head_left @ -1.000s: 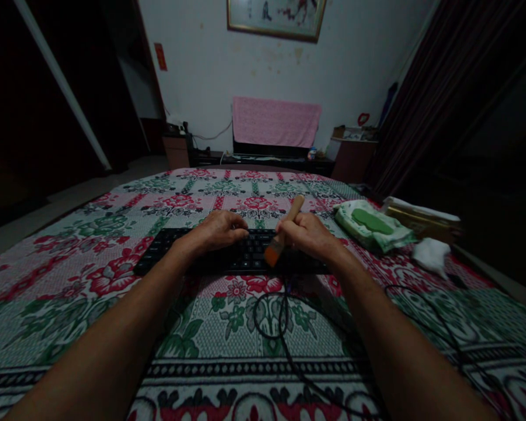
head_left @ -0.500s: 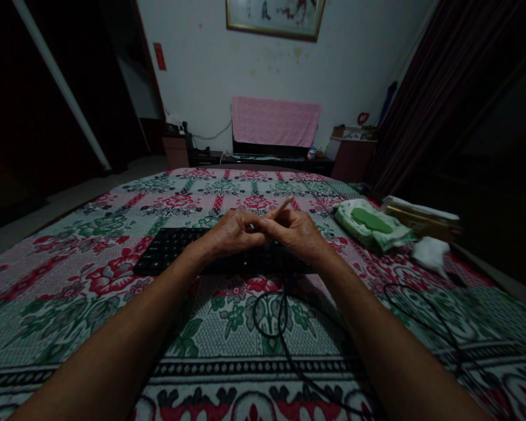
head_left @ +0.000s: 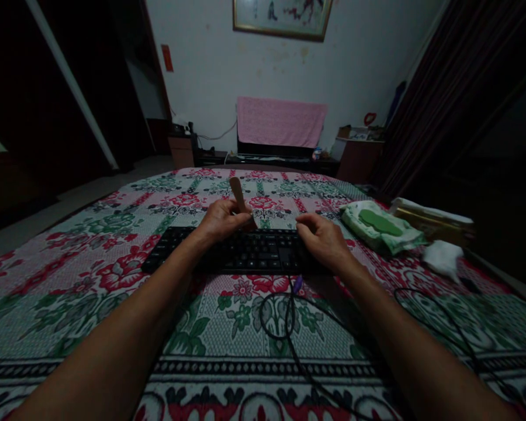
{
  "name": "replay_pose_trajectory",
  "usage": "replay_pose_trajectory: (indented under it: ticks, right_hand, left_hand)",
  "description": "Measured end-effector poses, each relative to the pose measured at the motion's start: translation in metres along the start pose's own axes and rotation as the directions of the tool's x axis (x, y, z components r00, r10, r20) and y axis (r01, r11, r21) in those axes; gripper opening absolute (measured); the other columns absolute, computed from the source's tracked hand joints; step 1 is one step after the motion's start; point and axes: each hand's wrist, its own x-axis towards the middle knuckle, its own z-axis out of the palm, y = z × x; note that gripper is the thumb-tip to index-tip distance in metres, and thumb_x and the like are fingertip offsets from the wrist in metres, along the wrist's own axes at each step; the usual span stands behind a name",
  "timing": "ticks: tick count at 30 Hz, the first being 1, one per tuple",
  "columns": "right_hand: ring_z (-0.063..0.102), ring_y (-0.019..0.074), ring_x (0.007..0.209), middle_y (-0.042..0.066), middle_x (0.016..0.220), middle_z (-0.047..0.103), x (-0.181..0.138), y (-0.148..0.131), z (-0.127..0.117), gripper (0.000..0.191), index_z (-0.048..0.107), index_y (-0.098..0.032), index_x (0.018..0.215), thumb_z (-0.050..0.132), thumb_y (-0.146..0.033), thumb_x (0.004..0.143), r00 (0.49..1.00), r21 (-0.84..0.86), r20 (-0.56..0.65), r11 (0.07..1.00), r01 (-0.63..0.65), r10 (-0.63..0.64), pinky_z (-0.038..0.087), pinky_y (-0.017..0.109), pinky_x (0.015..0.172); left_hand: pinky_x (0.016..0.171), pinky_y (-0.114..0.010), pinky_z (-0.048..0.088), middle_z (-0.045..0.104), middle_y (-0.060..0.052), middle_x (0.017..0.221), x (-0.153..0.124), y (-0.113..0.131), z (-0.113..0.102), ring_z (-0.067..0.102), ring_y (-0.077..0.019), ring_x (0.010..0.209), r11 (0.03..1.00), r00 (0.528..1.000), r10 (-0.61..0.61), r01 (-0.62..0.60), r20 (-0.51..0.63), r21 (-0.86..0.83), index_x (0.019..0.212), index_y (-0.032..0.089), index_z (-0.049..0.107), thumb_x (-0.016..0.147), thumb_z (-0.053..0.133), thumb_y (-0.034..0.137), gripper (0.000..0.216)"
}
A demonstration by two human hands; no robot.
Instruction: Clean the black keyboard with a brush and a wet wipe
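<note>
A thin brown wooden stick-like tool (head_left: 237,190) with a wider, rounded upper end leans up and to the left from my left hand (head_left: 222,221). That hand is closed on it between thumb and fingers, above the black keyboard (head_left: 263,257). Its lower end is dark, and I cannot make out its shape. My right hand (head_left: 324,238) is apart from it, over the keyboard's right end, with loosely curled fingers and nothing visible between thumb and forefinger. The hands and forearms cover parts of the keys. A small purple piece (head_left: 297,285) lies just below the keyboard, by the black cable.
A flowered cloth (head_left: 92,225) covers the table. A looped black cable (head_left: 284,334) lies in front of the keyboard. To the right are a green-and-white wipes pack (head_left: 379,227), a gold box (head_left: 433,217) and a crumpled white tissue (head_left: 442,257). A pink towel (head_left: 281,121) hangs beyond the table.
My hands, together at the stick before, have separated: the left moved slightly left with the stick, the right moved right. The stick now leans left instead of right. The view has shifted slightly.
</note>
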Motion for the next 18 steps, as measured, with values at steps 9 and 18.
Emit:
replay_pose_trajectory:
  ticks: [9, 18]
  right_hand:
    - [0.047, 0.0278, 0.122, 0.011, 0.135, 0.05, -0.005, -0.002, 0.006, 0.069, 0.052, -0.021, 0.127, 0.071, -0.047, 0.066, 0.877, -0.103, 0.456, 0.97, 0.22, -0.151, 0.037, 0.043, 0.101]
    - [0.051, 0.0288, 0.114, 0.011, 0.124, 0.058, -0.001, -0.018, 0.005, 0.064, 0.054, -0.019, 0.124, 0.065, -0.055, 0.072, 0.822, -0.208, 0.565, 0.954, 0.216, -0.064, 0.038, 0.043, 0.097]
  left_hand:
    - [0.058, -0.025, 0.045, 0.07, -0.007, 0.072, 0.0, 0.0, 0.005, 0.062, -0.0188, 0.067, 0.99, 0.995, -0.09, 0.093, -0.036, 0.105, 0.078, 0.013, 0.072, 0.077, 0.05, 0.05, 0.044]
    - [0.063, -0.026, 0.047, 0.07, -0.007, 0.074, 0.002, -0.005, 0.002, 0.063, -0.0197, 0.07, 0.969, 0.989, -0.115, 0.133, -0.097, 0.209, 0.073, 0.015, 0.068, 0.078, 0.047, 0.04, 0.033]
